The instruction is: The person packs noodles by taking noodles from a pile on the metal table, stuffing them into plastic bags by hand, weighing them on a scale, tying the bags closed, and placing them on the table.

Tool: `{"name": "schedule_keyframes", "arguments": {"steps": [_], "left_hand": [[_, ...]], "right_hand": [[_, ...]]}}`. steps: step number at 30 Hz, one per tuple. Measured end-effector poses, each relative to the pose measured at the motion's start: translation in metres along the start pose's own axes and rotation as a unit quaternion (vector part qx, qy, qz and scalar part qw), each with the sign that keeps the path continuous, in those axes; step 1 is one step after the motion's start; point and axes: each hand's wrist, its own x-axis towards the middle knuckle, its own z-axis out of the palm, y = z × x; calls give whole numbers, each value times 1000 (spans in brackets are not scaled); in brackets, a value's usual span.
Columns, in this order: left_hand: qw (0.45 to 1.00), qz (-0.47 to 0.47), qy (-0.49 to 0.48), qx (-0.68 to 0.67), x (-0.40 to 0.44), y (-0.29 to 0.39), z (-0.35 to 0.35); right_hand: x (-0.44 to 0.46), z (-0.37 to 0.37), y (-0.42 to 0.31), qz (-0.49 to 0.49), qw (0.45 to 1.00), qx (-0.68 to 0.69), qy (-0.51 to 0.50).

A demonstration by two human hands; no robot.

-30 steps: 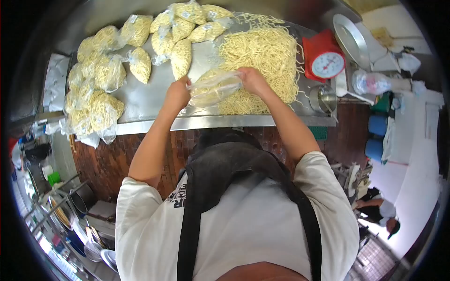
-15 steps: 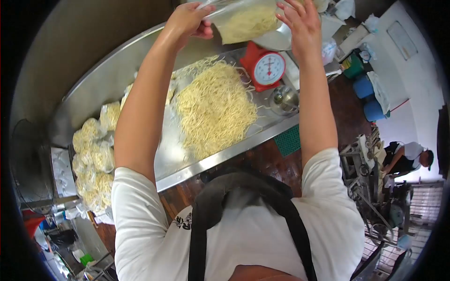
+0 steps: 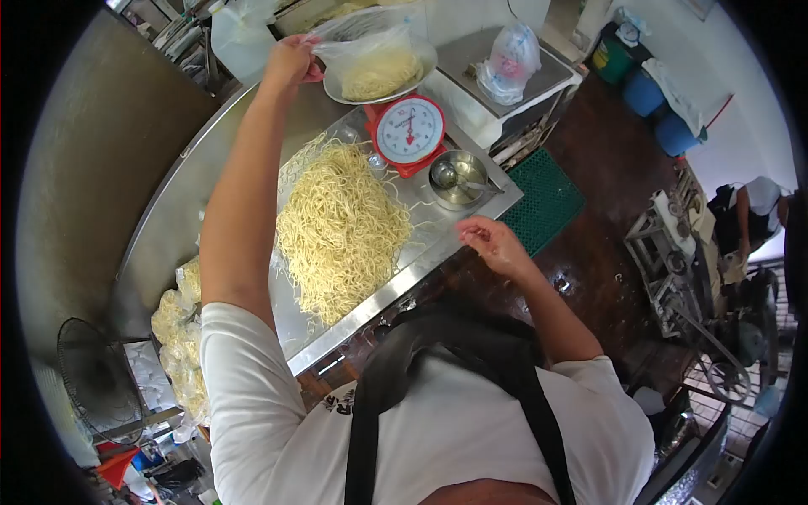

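Head view: far side, left hand [image 3: 292,61] pinches the clear plastic bag [image 3: 353,50] of pale-yellow noodles [image 3: 383,74] on the round metal pan [image 3: 429,72]; right hand [image 3: 495,246], half-curled, looks empty; a slack grip could spill them

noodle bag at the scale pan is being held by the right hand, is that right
Not quite: the head view shows the left hand holding the noodle bag at the scale pan. The right hand is well apart from it.
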Motion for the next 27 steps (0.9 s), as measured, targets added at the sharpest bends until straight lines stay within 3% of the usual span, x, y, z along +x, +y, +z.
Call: {"name": "schedule_keyframes", "arguments": {"steps": [4,11,14,17,23,27], "left_hand": [[1000,3,-9,-11,16,1,8],[993,-6,90,76,3,6,41],[995,-26,93,6,3,-3,45],[987,14,44,-152,2,-21,50],[931,140,159,-299,-56,36,24],[921,187,44,-338,-147,67,-39]], "right_hand": [[9,-29,4,-24,999,17,38],[8,-48,-10,0,999,40,17],[4,-48,-15,22,999,24,11],[3,-39,-3,8,1000,24,11],[-2,-16,-23,-5,1000,-8,12],[-6,19,-37,-41,998,-13,54]]}}
